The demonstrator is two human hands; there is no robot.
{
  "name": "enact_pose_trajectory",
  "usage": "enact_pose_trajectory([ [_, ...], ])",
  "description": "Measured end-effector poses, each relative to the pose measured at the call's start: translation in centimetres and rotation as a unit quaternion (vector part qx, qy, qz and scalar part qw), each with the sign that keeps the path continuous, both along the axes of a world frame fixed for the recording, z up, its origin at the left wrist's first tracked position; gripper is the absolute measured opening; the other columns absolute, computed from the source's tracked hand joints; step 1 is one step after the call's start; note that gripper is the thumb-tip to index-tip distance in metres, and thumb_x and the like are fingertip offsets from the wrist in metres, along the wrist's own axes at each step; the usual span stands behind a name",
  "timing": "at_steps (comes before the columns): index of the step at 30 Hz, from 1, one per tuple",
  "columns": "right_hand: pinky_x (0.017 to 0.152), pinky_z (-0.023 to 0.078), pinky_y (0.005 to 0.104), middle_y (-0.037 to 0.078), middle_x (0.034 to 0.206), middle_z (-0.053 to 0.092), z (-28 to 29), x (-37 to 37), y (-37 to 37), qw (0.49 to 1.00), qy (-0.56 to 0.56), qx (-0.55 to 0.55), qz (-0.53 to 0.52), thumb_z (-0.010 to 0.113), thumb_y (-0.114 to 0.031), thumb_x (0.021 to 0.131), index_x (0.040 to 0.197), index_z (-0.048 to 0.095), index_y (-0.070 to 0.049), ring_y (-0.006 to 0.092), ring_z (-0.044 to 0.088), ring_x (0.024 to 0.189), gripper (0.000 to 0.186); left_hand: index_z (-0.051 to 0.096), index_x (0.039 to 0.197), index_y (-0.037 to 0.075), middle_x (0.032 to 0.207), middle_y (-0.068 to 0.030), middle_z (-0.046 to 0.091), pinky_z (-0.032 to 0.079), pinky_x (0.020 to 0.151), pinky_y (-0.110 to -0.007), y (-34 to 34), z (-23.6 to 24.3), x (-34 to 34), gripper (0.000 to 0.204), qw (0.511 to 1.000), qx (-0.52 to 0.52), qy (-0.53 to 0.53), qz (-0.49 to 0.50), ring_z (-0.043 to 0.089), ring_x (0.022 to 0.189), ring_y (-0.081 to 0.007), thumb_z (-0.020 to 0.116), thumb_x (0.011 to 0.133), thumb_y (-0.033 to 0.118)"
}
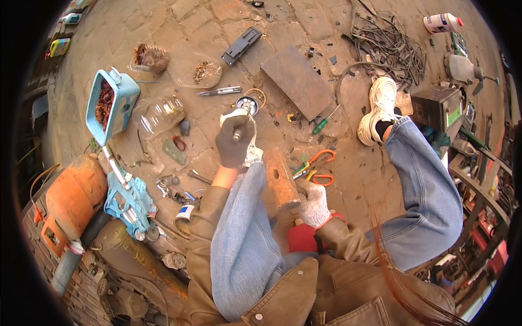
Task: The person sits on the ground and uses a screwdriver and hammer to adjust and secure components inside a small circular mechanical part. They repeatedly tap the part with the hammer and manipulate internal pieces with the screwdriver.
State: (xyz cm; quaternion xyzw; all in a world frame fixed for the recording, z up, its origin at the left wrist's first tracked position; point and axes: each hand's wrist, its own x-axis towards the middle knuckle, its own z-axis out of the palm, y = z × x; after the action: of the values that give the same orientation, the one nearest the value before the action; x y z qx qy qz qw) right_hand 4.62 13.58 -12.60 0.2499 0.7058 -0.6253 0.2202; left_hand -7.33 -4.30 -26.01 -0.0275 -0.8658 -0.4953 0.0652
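My right hand (314,204), in a white knitted glove, grips a hammer; its rusty, blocky head (280,179) is raised in front of my left knee. The handle is mostly hidden by the head and the glove. My left hand (232,148), in a dark grey glove, is closed around an upright metal rod, whose round top end (237,134) pokes out above the fist. Just beyond that fist, a round metal part with a dark centre (248,105) lies by the toe of my left shoe (253,144). What the rod's lower end touches is hidden.
Orange-handled cutters (321,163), a green screwdriver (326,119) and a flat rusty plate (299,81) lie ahead. A cable heap (386,43) is at the far right. Leftward are cut plastic bottles (160,115), a blue container (120,106) and an orange motor housing (77,187).
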Motion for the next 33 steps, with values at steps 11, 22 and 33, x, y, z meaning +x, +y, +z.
enact_pose_trajectory([
  [11, 0.066, 0.049, 0.0267, 0.006, 0.080, 0.071, -4.3, 2.4, 0.9, 0.997, 0.030, 0.064, -0.016, 0.057, -0.029, 0.095, 0.100, 0.070, 0.002, 0.0088, 0.062, 0.075, 0.034, 0.058, 0.089, 0.005, 0.077, -0.0116, 0.068, 0.051, 0.066, -0.034, 1.5, 0.8, -10.6, 0.027, 0.984, -0.061, -0.156, -0.053, 0.066, 0.070, -0.0234, 0.076, 0.080, 0.023],
  [22, 0.059, 0.046, 0.0311, 0.010, 0.072, 0.067, -1.4, 0.1, 1.5, 0.997, 0.033, 0.065, 0.020, 0.055, -0.024, 0.094, 0.094, 0.071, 0.001, 0.0148, 0.059, 0.064, 0.030, 0.059, 0.095, 0.006, 0.078, -0.0106, 0.069, 0.052, 0.068, -0.036, 2.1, 0.6, -11.1, 0.028, 0.980, -0.113, -0.145, -0.070, 0.067, 0.071, -0.0238, 0.075, 0.080, 0.023],
  [33, 0.051, 0.042, 0.0353, 0.009, 0.064, 0.052, -2.8, -9.7, 3.1, 0.882, 0.379, 0.260, 0.105, 0.066, -0.017, 0.086, 0.085, 0.056, -0.005, 0.0260, 0.053, 0.056, 0.016, 0.060, 0.096, 0.007, 0.088, -0.0210, 0.066, 0.049, 0.071, -0.047, 3.2, -1.6, -11.8, 0.029, 0.972, -0.127, -0.128, -0.150, 0.063, 0.083, -0.0421, 0.073, 0.078, 0.026],
])
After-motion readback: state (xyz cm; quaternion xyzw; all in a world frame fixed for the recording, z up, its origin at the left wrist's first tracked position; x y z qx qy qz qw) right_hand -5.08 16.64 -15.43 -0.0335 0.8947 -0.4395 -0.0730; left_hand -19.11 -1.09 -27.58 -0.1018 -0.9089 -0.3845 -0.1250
